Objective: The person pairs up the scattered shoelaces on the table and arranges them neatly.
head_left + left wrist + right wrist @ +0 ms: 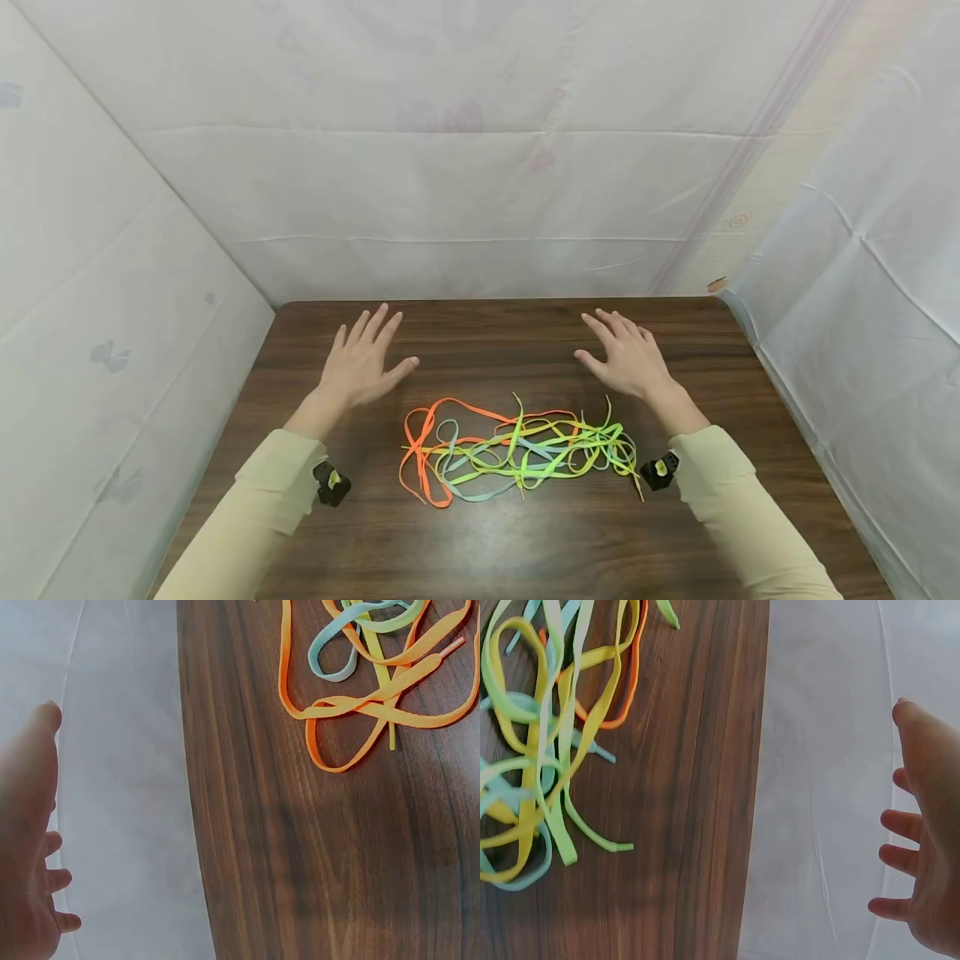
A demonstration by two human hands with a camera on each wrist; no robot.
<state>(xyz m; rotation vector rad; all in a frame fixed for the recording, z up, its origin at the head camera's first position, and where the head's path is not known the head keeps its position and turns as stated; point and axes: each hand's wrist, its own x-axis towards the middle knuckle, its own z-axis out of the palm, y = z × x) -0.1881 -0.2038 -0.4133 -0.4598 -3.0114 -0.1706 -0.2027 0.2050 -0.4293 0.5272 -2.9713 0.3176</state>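
A tangle of flat shoelaces lies across the middle of the table. The orange shoelace (pixel 424 467) loops out at its left end, also large in the left wrist view. Yellow, light-blue and green laces cross one another, with the green shoelace (pixel 611 433) bunched toward the right. Beyond the tangle to the left, my left hand (pixel 358 367) is spread with its thumb pointing inward, holding nothing. My right hand (pixel 630 360) mirrors it on the other side, fingers extended and nothing in them. In the right wrist view, a yellow shoelace (pixel 600 712) hangs over the pile's edge.
The dark wood table (pixel 480 550) ends at a back edge against a white cloth wall (pixel 465 183). More white cloth stands along the left and right sides. Each wrist bears a small black camera, such as the left wrist camera (pixel 331 483).
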